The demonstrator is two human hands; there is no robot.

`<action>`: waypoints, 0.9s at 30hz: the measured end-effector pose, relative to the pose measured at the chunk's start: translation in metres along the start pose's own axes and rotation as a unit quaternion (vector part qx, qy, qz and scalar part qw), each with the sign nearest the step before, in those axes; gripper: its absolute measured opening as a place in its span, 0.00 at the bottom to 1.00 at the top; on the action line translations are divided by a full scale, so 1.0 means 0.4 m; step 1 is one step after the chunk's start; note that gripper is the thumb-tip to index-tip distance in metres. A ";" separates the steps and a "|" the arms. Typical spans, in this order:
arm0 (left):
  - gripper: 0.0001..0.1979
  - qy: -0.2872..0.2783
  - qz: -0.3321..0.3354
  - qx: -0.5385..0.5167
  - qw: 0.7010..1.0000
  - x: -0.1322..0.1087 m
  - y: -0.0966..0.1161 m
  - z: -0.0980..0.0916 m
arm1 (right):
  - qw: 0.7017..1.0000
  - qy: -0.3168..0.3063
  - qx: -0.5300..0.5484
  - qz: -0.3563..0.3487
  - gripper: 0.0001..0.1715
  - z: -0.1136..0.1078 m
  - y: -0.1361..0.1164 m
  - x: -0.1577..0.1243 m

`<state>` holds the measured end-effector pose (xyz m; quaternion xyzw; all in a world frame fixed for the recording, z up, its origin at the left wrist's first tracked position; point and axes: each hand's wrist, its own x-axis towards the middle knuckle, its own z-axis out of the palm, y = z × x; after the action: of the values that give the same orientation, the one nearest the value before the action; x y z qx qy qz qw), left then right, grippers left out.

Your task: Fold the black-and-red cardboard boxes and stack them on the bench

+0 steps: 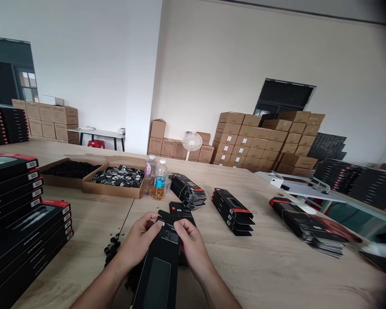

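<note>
Both hands grip a long black packaging box [162, 262] near its far end, above the table. My left hand [140, 238] pinches the left edge with thumb and fingers. On the right edge, my right hand [190, 242] has its thumb on the printed face. A dark window panel shows on the box's near half. Just beyond it lies another black box [180, 209], partly covered by the held one. Small black parts [112, 249] are scattered on the table left of my left hand. Whether the held box is flat or folded up, I cannot tell.
Stacked black boxes [51, 227] rise at the left. Cartons of black discs [119, 177] and dark parts [71, 168] stand behind, beside two bottles [160, 180]. Bundled flat boxes [186, 191], a short box stack [232, 210] and a banded bundle [304, 225] lie rightward.
</note>
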<state>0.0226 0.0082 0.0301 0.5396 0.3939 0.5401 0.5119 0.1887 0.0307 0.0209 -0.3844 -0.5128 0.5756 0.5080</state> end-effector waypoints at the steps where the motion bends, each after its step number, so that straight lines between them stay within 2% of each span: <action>1: 0.17 0.002 0.002 0.011 1.000 -0.001 -0.001 -0.001 | 1.000 0.008 -0.017 -0.018 0.26 0.001 -0.003 -0.001; 5: 0.18 -0.017 0.003 0.061 0.998 -0.012 0.009 0.001 | 0.992 0.065 -0.065 -0.087 0.28 -0.003 -0.006 0.003; 8: 0.18 -0.053 0.000 0.047 0.997 -0.021 0.028 0.004 | 0.995 0.078 -0.041 -0.049 0.28 -0.015 -0.002 0.011; 11: 0.17 -0.075 0.010 0.023 0.997 -0.024 0.041 0.001 | 0.998 0.061 0.004 0.000 0.27 -0.032 0.001 0.019; 13: 0.16 -0.087 0.006 0.023 0.996 -0.024 0.044 -0.002 | 0.999 0.036 -0.002 0.006 0.27 -0.046 0.000 0.022; 19: 0.13 -0.110 0.001 0.044 0.993 -0.025 0.039 -0.005 | 0.998 0.013 -0.051 -0.039 0.19 -0.068 -0.009 0.024; 21: 0.14 -0.126 0.002 0.038 0.991 -0.027 0.041 -0.002 | 1.000 -0.007 -0.006 -0.014 0.19 -0.069 -0.013 0.020; 24: 0.14 -0.162 0.003 0.035 0.986 -0.032 0.047 0.005 | 0.992 -0.020 0.100 0.076 0.22 -0.066 -0.018 0.011; 27: 0.15 -0.168 0.005 0.047 0.985 -0.036 0.048 0.007 | 0.978 -0.034 0.131 0.160 0.21 -0.064 -0.019 0.001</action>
<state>0.0214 -0.0095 0.0464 0.6482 0.3242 0.4255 0.5420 0.2147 0.0359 0.0240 -0.3716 -0.3814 0.7248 0.4373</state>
